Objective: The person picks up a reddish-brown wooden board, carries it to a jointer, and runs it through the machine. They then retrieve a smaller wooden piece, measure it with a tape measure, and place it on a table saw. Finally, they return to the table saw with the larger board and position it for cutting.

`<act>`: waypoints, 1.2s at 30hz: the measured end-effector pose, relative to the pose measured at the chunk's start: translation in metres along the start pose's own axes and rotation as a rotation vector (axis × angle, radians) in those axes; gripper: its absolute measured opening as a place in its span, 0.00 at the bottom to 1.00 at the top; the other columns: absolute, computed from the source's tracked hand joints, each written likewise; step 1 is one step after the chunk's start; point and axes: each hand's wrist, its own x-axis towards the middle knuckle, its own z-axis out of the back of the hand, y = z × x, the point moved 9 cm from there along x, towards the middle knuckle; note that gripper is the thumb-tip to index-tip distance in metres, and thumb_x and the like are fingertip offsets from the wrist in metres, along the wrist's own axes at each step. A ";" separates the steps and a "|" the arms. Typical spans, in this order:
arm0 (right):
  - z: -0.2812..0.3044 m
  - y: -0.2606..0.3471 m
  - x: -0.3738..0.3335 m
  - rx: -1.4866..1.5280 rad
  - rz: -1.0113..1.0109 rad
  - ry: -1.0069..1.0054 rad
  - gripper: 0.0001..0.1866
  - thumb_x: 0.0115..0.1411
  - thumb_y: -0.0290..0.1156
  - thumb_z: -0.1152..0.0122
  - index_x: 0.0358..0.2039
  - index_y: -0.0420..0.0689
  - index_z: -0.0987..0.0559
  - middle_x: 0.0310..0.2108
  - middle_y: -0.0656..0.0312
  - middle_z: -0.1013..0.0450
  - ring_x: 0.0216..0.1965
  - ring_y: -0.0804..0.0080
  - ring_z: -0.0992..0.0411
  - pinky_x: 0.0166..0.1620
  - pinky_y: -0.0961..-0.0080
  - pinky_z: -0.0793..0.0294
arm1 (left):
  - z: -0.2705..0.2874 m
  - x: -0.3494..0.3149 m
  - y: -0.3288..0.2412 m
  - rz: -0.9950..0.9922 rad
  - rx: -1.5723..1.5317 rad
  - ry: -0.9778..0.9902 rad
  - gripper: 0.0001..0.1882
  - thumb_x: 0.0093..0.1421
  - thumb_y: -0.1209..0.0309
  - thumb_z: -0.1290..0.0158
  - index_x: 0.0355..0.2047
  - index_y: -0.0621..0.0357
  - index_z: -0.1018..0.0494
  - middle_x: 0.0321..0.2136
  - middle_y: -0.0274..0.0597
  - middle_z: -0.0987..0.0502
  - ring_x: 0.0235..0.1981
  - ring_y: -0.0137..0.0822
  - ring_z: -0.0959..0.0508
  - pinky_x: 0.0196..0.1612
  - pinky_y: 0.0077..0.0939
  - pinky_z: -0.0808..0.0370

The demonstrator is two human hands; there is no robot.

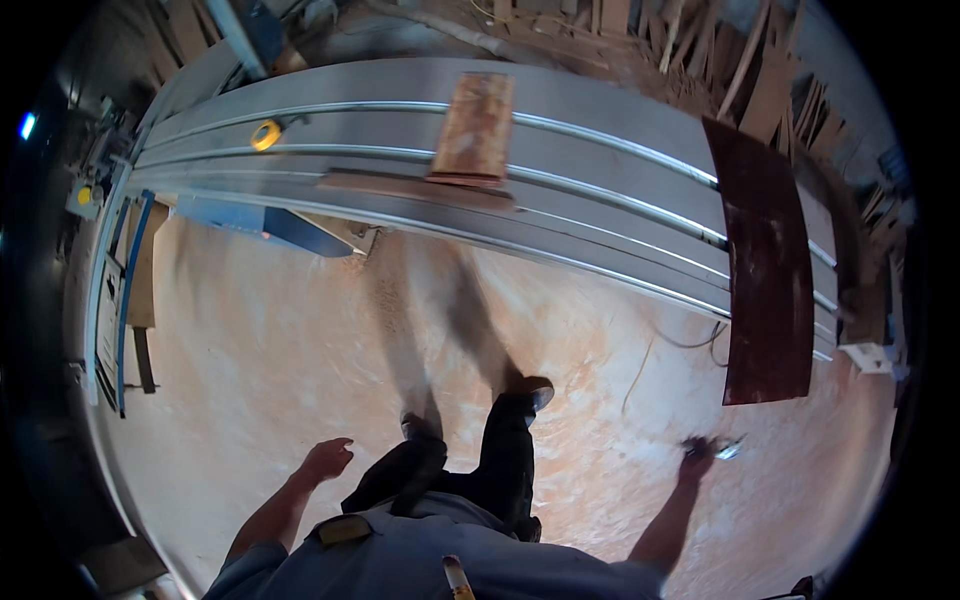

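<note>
My left hand [328, 459] hangs over the floor beside my left leg. Its fingers are loosely bent, one pointing outward, and nothing shows in it. Out to the right, my right hand [697, 460] is closed round a dark thing with a shiny end [727, 450], too blurred to name. Beyond that hand, a long dark red-brown board [765, 270] lies across the right part of a grey machine table [600, 225] and overhangs its near edge. Several reddish-brown wood pieces are stacked [474, 128] mid-table, with a narrow wooden strip [415, 189] at their near end.
Metal rails [620, 148] run along the table. A yellow ring-shaped thing [266, 135] sits at its left. Wood offcuts [700, 50] lean behind it. Blue-edged frames [130, 290] stand at left; a thin cable [690, 345] hangs under the table. The floor [600, 400] is dusty.
</note>
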 end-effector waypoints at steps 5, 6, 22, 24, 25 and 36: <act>-0.147 -0.086 -0.180 -1.122 -0.121 0.191 0.09 0.59 0.35 0.42 0.30 0.44 0.20 0.24 0.65 0.24 0.26 0.77 0.28 0.31 0.77 0.29 | -0.011 -0.011 0.049 -0.058 -0.142 -0.037 0.20 0.59 0.61 0.51 0.50 0.54 0.27 0.42 0.51 0.21 0.44 0.51 0.22 0.48 0.41 0.26; -0.225 -0.096 -0.224 -1.149 -0.136 0.252 0.05 0.58 0.29 0.41 0.29 0.43 0.19 0.21 0.66 0.24 0.22 0.79 0.28 0.25 0.79 0.31 | -0.011 -0.023 0.074 -0.043 -0.150 -0.082 0.20 0.59 0.61 0.51 0.50 0.54 0.27 0.42 0.51 0.21 0.44 0.51 0.22 0.48 0.42 0.26; -0.809 -0.270 -0.652 -0.955 -0.248 1.736 0.16 0.58 0.30 0.38 0.46 0.40 0.23 0.23 0.62 0.25 0.24 0.80 0.29 0.30 0.78 0.28 | -0.178 -0.133 0.437 0.419 -0.394 -0.401 0.21 0.54 0.57 0.50 0.47 0.50 0.24 0.47 0.49 0.23 0.49 0.51 0.24 0.53 0.42 0.28; -0.851 -0.286 -0.706 -1.074 0.035 2.010 0.15 0.60 0.31 0.40 0.47 0.40 0.24 0.23 0.60 0.25 0.25 0.78 0.28 0.32 0.75 0.26 | -0.171 -0.109 0.407 0.208 -0.242 -0.278 0.21 0.54 0.58 0.50 0.46 0.51 0.23 0.46 0.50 0.22 0.48 0.51 0.24 0.53 0.42 0.27; -0.877 -0.296 -0.736 -0.911 0.068 2.097 0.15 0.60 0.30 0.41 0.47 0.40 0.24 0.24 0.60 0.26 0.25 0.77 0.27 0.32 0.74 0.26 | -0.179 -0.108 0.420 0.286 -0.405 -0.320 0.21 0.53 0.59 0.51 0.46 0.51 0.23 0.45 0.50 0.22 0.47 0.51 0.23 0.52 0.41 0.27; -1.193 -0.460 -0.775 -0.795 -0.497 1.784 0.13 0.65 0.38 0.49 0.40 0.43 0.23 0.12 0.69 0.36 0.12 0.83 0.36 0.16 0.82 0.37 | -0.020 -0.112 0.591 0.582 -1.010 -0.643 0.26 0.56 0.70 0.50 0.56 0.62 0.33 0.28 0.44 0.22 0.24 0.35 0.20 0.24 0.29 0.22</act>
